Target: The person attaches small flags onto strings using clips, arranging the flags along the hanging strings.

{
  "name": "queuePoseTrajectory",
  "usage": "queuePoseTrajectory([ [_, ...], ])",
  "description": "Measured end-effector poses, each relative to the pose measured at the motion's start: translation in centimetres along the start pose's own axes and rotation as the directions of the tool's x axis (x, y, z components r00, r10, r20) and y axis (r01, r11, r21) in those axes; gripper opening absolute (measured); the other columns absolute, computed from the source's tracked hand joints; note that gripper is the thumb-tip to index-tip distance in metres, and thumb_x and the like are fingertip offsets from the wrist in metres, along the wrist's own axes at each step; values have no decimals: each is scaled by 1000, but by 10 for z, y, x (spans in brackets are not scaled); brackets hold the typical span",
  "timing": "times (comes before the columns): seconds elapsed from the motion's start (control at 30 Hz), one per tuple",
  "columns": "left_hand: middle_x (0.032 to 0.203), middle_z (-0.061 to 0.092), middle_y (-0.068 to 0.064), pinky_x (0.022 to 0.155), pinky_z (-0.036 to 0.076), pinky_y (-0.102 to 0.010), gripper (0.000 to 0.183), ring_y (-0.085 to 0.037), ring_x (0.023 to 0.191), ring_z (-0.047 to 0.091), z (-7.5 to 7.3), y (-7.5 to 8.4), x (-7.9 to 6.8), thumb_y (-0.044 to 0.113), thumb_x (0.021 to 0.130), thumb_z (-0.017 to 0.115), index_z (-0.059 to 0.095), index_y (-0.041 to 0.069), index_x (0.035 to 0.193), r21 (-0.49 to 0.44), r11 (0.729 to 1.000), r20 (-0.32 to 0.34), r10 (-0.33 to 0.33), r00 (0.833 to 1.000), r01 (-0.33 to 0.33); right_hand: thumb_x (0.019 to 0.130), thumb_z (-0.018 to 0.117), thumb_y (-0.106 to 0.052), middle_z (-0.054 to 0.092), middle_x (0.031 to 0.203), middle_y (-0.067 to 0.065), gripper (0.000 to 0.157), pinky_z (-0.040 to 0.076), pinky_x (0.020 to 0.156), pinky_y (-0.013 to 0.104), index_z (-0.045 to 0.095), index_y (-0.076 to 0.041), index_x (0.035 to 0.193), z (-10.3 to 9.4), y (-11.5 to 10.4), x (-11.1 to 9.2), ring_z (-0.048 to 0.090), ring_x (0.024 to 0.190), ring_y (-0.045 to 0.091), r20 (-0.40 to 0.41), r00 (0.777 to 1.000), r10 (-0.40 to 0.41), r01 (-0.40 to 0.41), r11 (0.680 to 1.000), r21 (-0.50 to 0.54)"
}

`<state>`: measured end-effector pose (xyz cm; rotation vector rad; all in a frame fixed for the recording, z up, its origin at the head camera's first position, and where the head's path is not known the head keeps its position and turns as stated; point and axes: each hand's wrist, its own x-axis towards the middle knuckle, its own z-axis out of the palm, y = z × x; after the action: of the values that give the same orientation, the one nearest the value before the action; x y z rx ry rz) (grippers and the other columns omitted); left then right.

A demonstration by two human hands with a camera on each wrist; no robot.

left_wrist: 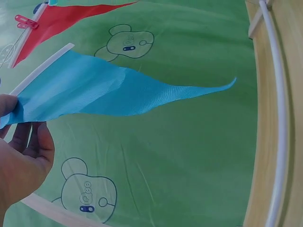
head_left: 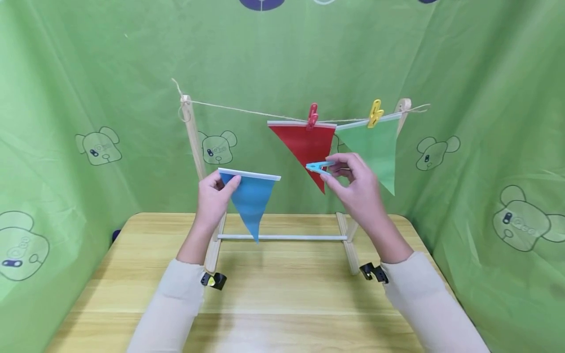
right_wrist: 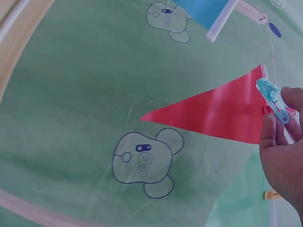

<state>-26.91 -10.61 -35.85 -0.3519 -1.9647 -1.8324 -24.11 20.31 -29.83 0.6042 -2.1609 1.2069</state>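
My left hand (head_left: 214, 198) pinches a blue triangular pennant (head_left: 253, 196) near the left end of its white top strip, thumb in front. The pennant hangs point down, below the string (head_left: 238, 110); the left wrist view shows the blue cloth (left_wrist: 104, 87) spread out from the fingers. In my right hand (head_left: 357, 184), a light blue clothespin (head_left: 317, 167) is held between thumb and fingers, its nose pointing left, in front of the red pennant (head_left: 304, 142). A red clothespin (head_left: 312, 116) grips that pennant on the string. Beside it a yellow clothespin (head_left: 375, 113) holds a green pennant (head_left: 375, 147).
The string runs between two wooden posts, the left post (head_left: 194, 137) and the right post (head_left: 403, 105). A white rod (head_left: 282, 237) joins their feet on the wooden table (head_left: 282, 294). Green cloth (head_left: 282, 59) printed with bear heads surrounds the table.
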Motion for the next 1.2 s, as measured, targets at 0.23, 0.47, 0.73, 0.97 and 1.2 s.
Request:
queuePoseTrajectory([
  [0.23,79,61,1,61,45,-21,24,-12,69,49,1,8,10,16,97,72,71,-6,103,9,999,-31,36,999,-36,91,78,-6,65,115,10,36,54,89,12,65,0,123,-1,-11,12,66,98,19,9,1000,-14,14,1000,-2],
  [0.47,76,58,2,58,40,-22,24,-12,67,45,0,18,18,18,97,73,71,-5,102,15,999,-58,45,997,-44,91,79,-7,65,115,9,35,55,90,14,65,1,122,0,-22,24,65,99,14,24,999,-35,34,999,12],
  [0.73,77,58,3,60,43,-22,22,-12,68,47,2,26,26,16,96,74,69,-5,99,-7,1000,-97,23,995,-24,90,79,-4,68,111,9,34,55,89,13,66,1,120,-1,-29,35,66,97,13,15,995,-99,99,995,8],
  [0.97,85,66,4,70,54,-23,21,-11,76,58,4,31,34,13,96,73,70,-7,104,-78,997,-118,6,993,-15,90,79,-4,69,113,9,35,55,87,13,67,1,121,-2,-38,46,65,96,11,18,993,-115,115,993,5],
  [1.2,84,64,3,70,53,-23,23,-12,76,54,2,36,39,13,98,71,68,-8,106,-95,995,-114,-5,994,-6,89,80,-6,68,112,7,35,57,87,16,66,1,121,0,-48,58,64,96,8,25,991,-130,131,991,-41],
])
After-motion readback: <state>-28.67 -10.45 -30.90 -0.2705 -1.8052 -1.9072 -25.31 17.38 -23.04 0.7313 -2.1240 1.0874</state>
